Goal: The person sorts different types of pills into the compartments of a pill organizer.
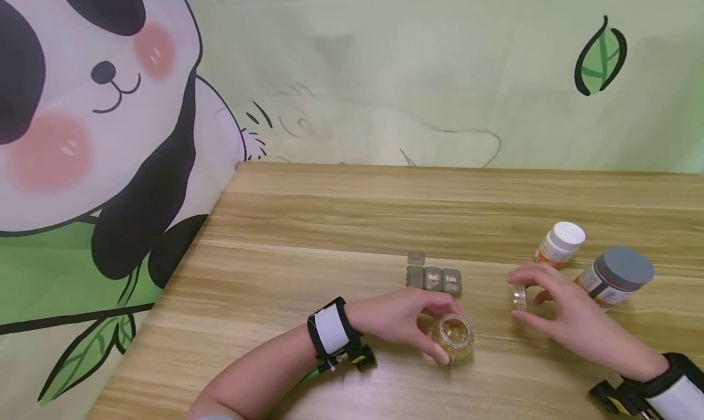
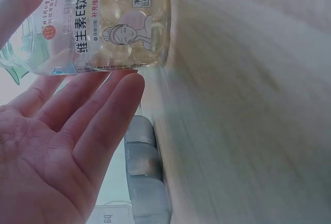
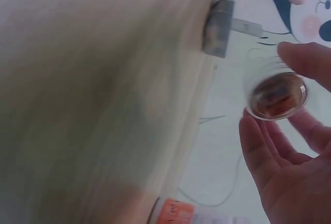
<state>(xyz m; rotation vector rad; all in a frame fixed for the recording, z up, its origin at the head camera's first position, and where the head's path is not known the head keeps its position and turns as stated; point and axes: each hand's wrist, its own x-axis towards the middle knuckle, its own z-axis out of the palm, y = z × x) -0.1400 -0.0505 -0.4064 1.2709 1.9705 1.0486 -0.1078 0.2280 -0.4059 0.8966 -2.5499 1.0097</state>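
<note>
My left hand holds a clear bottle of golden softgel capsules around its side, between thumb and fingers. The bottle's mouth is uncovered, and its printed label faces the left wrist camera. To the right, my right hand pinches a small clear round lid by its edges, thumb opposite fingers, above the table. Just beyond the left hand lies a grey pill organizer with a short row of compartments; the leftmost flap is flipped back.
Behind the right hand stand a white-capped bottle with an orange label and a larger bottle with a dark grey cap. The wooden table meets a panda-printed cloth at its back and left edges.
</note>
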